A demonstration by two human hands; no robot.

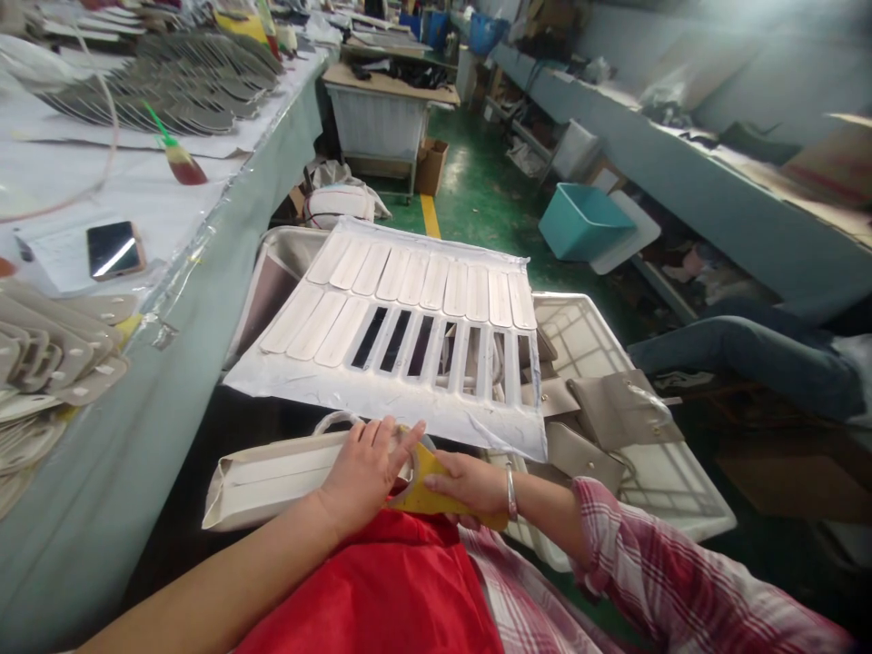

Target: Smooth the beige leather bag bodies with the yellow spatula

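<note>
My left hand (368, 468) lies over the right end of a cream bag-like piece (272, 477) on my lap, fingers curled around a whitish strap loop (333, 420). My right hand (470, 486) is closed on a yellow flat tool or cloth (426, 490) that touches my left fingers. Just beyond both hands lies a white sheet (409, 327) with rows of cream strips stuck on it, several of its slots empty.
A long table (170, 300) runs along the left with a phone (114, 249), grey cut pieces and a green-handled brush (173, 150). White crates (599, 345) with taupe leather parts (619, 409) stand to my right. Another person's legs (736, 354) show at the right, near a teal bin (582, 222).
</note>
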